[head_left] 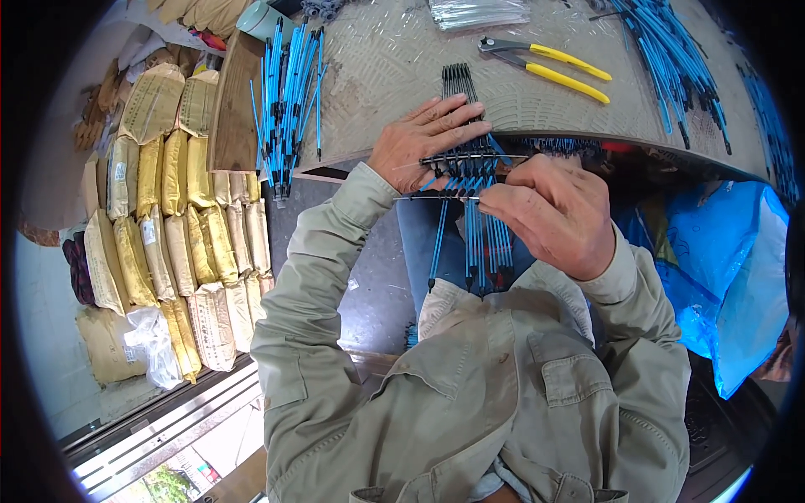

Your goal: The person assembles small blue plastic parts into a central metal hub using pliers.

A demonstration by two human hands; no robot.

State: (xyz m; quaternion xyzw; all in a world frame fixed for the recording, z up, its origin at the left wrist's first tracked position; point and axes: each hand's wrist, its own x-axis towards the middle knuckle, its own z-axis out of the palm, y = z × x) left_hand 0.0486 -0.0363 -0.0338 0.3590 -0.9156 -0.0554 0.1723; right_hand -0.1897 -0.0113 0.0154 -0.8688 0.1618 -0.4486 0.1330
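Observation:
A row of thin blue rods with black ends (472, 243) lies across the table's front edge and reaches down over my lap. My left hand (428, 138) rests flat on the rods' far part, fingers stretched out toward the right. A dark crossbar (470, 157) runs over the rods just beside its palm. Nearer to me, a thin silvery rod (428, 197) crosses the blue rods. My right hand (558, 210) pinches the right end of this silvery rod between thumb and fingers. Its fingertips are partly hidden.
Pincers with yellow handles (553, 75) lie beyond my hands on the table (377, 75). Loose blue rods lie left (285, 92) and right (675, 67). Clear plastic strips (478, 12) are at the back. Wrapped packages (176, 172) are stacked left; blue sheeting (721, 260) hangs right.

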